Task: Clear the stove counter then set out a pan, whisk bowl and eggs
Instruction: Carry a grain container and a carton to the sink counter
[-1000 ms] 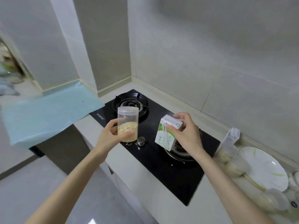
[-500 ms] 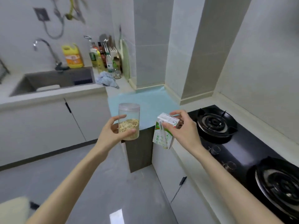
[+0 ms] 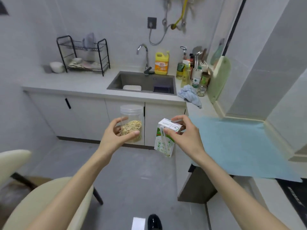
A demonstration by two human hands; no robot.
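My left hand (image 3: 114,136) grips a clear plastic jar of oats (image 3: 132,121), about a third full, held upright in mid-air over the floor. My right hand (image 3: 187,135) holds a small white and green drink carton (image 3: 163,141) by its top, a straw stuck to its side. Both items hang in front of the white lower cabinets, left of the blue mat (image 3: 235,146) on the counter. Only a corner of the black stove (image 3: 294,195) shows at the lower right. No pan, whisk bowl or eggs are in sight.
Ahead is a counter with a sink (image 3: 142,82), tap, yellow detergent bottle (image 3: 161,63), bottles, a blue cloth (image 3: 190,95) and a black dish rack (image 3: 83,53) with a white bowl (image 3: 56,66) beside it. A cream chair (image 3: 41,201) stands at the lower left.
My view has swung left from the stove to the sink counter. Both hands have carried the oat jar and the carton away from the stove; the grips are unchanged.
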